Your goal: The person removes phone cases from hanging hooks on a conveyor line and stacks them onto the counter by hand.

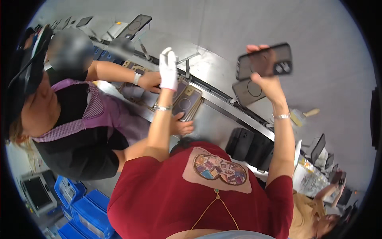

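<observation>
"Red shirt [159, 187] fills the foreground; where's the dark-framed phone case [264, 61]?"

"Up at the right, clamped in the right hand [267, 84] between thumb and fingers, just above a second case [246, 93]."

"And the left hand [168, 72]?"

"White-gloved, fingers extended and blurred, near the stacked cases [186, 102] and a co-worker's hand [150, 81]."

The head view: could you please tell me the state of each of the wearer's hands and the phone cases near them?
Held case: raised, tilted, see-through back.
Right hand: bare, gripping that case.
Left hand: white-gloved, raised, open, visibly empty.
Ringed case: tilted, partly hidden, support unclear.
Gold-framed cases: stacked, a co-worker's hand at their edge.
Black cases: grouped together.
</observation>
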### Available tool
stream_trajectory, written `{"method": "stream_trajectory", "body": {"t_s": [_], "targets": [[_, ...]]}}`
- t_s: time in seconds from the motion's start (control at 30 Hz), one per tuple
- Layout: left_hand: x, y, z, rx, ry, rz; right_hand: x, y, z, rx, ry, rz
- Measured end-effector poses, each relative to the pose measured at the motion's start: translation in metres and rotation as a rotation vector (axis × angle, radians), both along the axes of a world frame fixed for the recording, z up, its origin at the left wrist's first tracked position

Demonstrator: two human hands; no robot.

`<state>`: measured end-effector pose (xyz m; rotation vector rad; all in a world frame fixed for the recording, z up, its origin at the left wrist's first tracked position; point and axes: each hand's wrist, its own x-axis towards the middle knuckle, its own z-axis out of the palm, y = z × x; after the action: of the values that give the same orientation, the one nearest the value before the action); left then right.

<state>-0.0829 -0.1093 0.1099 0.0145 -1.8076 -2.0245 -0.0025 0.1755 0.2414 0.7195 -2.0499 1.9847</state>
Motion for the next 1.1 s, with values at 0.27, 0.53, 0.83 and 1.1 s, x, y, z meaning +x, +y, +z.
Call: {"method": "stream_trajectory", "body": {"t_s": [0.27,0.53,0.83,1.1], "targets": [[-0.002,0.048,0.001,0.305,-0.125,-0.745,-0.010,0.036,-0.014,0.146,-0.212,-0.027],[0.043,0.123,0.012,-0.019,-0.163,-0.926,0.062,0.069,0.011,0.343,-0.223,-0.314],[0.096,0.227,0.006,-0.331,-0.001,-1.035,0.101,0.099,-0.012,1.287,-0.218,-0.494],[0.128,0.270,-0.056,-0.236,-0.306,-1.189,0.187,0.155,-0.035,1.263,0.045,-0.956]]}}
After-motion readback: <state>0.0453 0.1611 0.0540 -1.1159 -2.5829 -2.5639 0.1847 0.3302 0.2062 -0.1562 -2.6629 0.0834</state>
